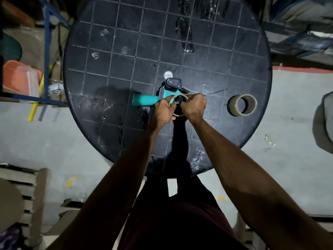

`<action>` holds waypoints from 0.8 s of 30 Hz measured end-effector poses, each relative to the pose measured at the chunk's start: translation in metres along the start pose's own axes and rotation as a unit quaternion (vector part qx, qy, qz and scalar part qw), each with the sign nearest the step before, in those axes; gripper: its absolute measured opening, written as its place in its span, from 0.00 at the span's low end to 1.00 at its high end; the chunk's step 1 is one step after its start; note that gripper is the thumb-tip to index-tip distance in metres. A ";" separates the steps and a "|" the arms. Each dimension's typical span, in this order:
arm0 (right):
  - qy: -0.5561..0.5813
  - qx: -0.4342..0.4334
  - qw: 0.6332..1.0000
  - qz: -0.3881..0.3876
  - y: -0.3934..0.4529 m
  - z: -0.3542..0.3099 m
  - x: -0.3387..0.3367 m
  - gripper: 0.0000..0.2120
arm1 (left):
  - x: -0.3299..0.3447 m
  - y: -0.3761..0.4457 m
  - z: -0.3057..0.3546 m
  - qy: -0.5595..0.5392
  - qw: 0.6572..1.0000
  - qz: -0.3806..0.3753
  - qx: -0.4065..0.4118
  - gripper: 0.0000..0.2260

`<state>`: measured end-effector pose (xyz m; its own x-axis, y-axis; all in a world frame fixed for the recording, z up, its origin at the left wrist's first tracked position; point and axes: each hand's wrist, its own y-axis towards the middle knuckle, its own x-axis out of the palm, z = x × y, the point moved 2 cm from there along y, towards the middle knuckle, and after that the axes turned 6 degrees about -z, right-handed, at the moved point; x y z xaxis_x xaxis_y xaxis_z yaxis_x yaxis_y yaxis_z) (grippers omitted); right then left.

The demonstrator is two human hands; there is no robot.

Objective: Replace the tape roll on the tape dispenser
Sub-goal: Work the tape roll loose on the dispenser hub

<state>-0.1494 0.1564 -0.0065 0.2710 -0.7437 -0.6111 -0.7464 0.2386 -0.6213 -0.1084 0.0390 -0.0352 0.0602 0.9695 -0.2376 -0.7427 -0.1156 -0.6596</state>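
A teal tape dispenser [144, 100] with a black head lies on its side on the round black table [111, 73], handle pointing left. An empty brown cardboard tape core [177, 97] sits at the dispenser's hub. My left hand [164, 110] grips the core's left rim. My right hand [194, 105] grips its right and top rim. The hub inside the core is mostly hidden by my fingers. A full roll of clear tape [242, 105] with a brown core stands apart on the table, to the right of my hands.
Crumpled scraps of clear tape [197, 158] and stuck strips lie about the tabletop. A blue metal shelf frame [47, 51] with an orange container [19, 78] stands at the left. Cardboard pieces [21, 195] lie on the floor at the lower left.
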 end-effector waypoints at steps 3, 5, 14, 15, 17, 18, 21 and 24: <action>0.016 0.004 1.000 0.004 -0.005 0.001 0.000 0.13 | -0.004 0.002 0.004 0.047 0.999 -0.025 0.006 0.17; 0.042 0.008 0.999 0.013 -0.012 0.005 -0.001 0.13 | -0.004 0.003 0.010 0.142 0.989 -0.030 0.025 0.18; 0.048 0.058 0.997 -0.020 -0.021 0.025 -0.006 0.19 | -0.001 -0.009 0.006 0.151 0.988 -0.003 0.034 0.15; 0.048 0.034 0.998 -0.027 -0.019 0.024 -0.008 0.17 | -0.001 -0.007 0.006 0.149 0.988 -0.002 0.040 0.16; 0.031 -0.013 0.998 -0.047 -0.012 0.022 -0.008 0.15 | -0.001 -0.005 0.009 0.155 0.987 -0.005 0.045 0.16; 0.013 -0.023 0.998 -0.054 -0.009 0.021 -0.006 0.15 | -0.001 -0.004 0.011 0.156 0.987 -0.007 0.046 0.15; -0.023 -0.018 0.998 -0.050 -0.005 0.016 -0.002 0.15 | -0.002 -0.002 0.016 0.143 0.989 0.002 0.033 0.15; -0.019 0.005 0.999 -0.028 -0.001 0.010 -0.001 0.13 | -0.003 0.002 0.016 0.124 0.992 0.002 0.018 0.14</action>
<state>-0.1431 0.1637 -0.0102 0.3364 -0.7315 -0.5931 -0.7228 0.2032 -0.6605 -0.1207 0.0392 -0.0239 0.2151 0.8856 -0.4115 -0.7662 -0.1082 -0.6334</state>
